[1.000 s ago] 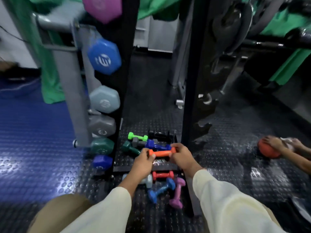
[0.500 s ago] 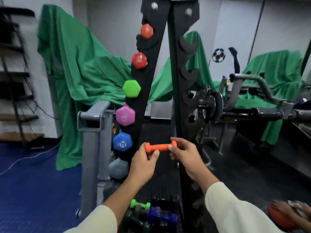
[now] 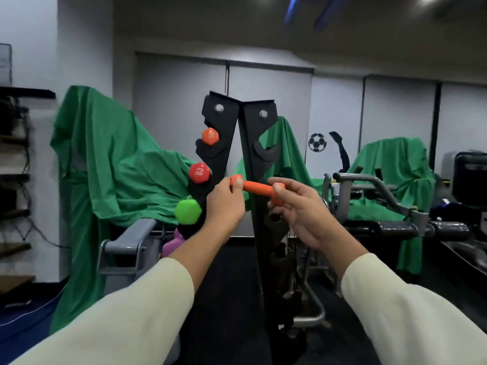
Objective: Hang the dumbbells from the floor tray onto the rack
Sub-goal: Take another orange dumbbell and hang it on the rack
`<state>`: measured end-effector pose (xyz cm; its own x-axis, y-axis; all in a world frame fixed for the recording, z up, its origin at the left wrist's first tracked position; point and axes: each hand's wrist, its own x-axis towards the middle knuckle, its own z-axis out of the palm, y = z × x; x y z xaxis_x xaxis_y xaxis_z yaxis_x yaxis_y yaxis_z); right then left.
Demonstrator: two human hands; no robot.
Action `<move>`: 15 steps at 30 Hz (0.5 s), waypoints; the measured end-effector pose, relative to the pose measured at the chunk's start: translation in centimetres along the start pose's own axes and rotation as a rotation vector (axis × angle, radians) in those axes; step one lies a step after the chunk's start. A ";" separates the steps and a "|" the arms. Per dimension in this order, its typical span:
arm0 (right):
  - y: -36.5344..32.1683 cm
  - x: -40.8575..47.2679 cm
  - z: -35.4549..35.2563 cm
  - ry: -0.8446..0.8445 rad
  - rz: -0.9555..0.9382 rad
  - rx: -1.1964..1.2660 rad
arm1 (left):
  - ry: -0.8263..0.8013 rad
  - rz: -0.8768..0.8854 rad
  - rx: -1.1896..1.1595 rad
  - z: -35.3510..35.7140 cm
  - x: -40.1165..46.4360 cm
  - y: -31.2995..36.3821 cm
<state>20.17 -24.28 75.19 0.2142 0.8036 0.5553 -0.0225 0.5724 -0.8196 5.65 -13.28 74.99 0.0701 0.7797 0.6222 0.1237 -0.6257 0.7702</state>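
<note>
The small orange dumbbell is held in the air by both hands, in front of the black A-frame steel rack, at the height between the red and green dumbbells hung on the rack's left upright. Its long axis runs left to right across the view, nearly level, with the right end slightly lower and nearer the camera. The handle crosses the front edge of the rack's right upright.

The left hand pinches the left head of the dumbbell; its fingers are curled and clamped on that head. The right hand grips the right head, thumb and fingers closed round it.

On the left upright, from the top down, hang an orange hexagonal dumbbell, a red hexagonal dumbbell, a bright green hexagonal dumbbell and a purple dumbbell, the last partly hidden by the left forearm. The upper hooks of the right upright carry nothing. Green cloth drapes the equipment behind the rack.
</note>
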 end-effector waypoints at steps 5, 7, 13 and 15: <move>-2.8 1.8 -0.5 -0.099 -0.001 0.185 | -0.068 -0.115 -0.348 2.0 4.5 2.6; -3.0 2.4 -0.5 -0.070 -0.020 0.156 | -0.062 -0.135 -0.417 3.0 5.3 2.8; -2.3 4.2 -0.7 -0.014 -0.195 0.012 | 0.086 0.062 -0.190 5.0 6.3 2.3; -2.2 4.4 -0.6 0.004 -0.257 -0.002 | 0.119 0.118 -0.150 5.5 6.6 1.6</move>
<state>21.71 -22.11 79.30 0.2166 0.6311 0.7449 0.0346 0.7575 -0.6519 11.73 -9.04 79.59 -0.0427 0.6981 0.7148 -0.0282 -0.7160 0.6976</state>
